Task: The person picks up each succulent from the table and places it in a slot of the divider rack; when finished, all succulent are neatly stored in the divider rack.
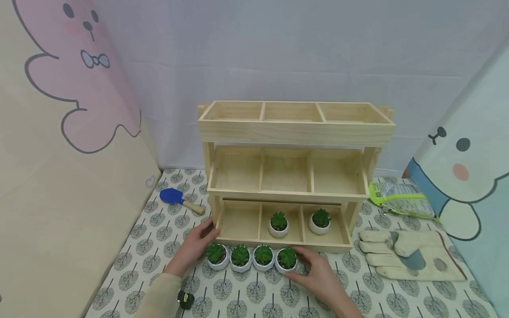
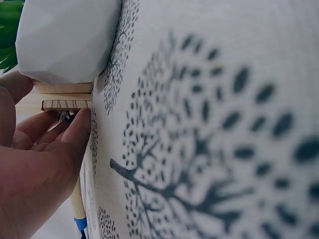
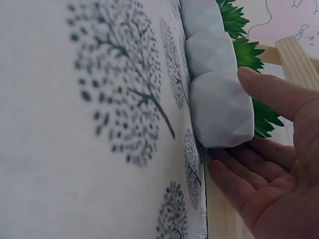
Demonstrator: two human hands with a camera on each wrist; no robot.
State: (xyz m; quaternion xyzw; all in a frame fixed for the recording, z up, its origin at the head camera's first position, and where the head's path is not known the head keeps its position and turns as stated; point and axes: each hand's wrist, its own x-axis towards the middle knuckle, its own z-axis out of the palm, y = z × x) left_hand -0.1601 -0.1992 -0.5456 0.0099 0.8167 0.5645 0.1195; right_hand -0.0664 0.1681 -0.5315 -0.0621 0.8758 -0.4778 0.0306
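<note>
My left hand (image 1: 195,245) is at the lower left corner of a three-tier wooden plant rack (image 1: 286,243), its thumb at the front and fingers against the side post. In the left wrist view, the left hand (image 2: 45,154) grips the wood beside a white pot (image 2: 67,42). Several small potted succulents stand in a row before the rack. Around the rightmost potted succulent (image 1: 286,259) curl the thumb and fingers of my right hand (image 1: 318,276). The right wrist view shows that faceted white pot (image 3: 222,112) on the cloth, with the right hand (image 3: 274,184) holding it.
Two more succulents, one in the middle section (image 1: 278,225) and one in the right (image 1: 319,221), sit in the bottom tier. A blue trowel (image 1: 175,197) lies left of the rack. Work gloves (image 1: 413,256) and a green-edged bag (image 1: 405,201) lie on the right.
</note>
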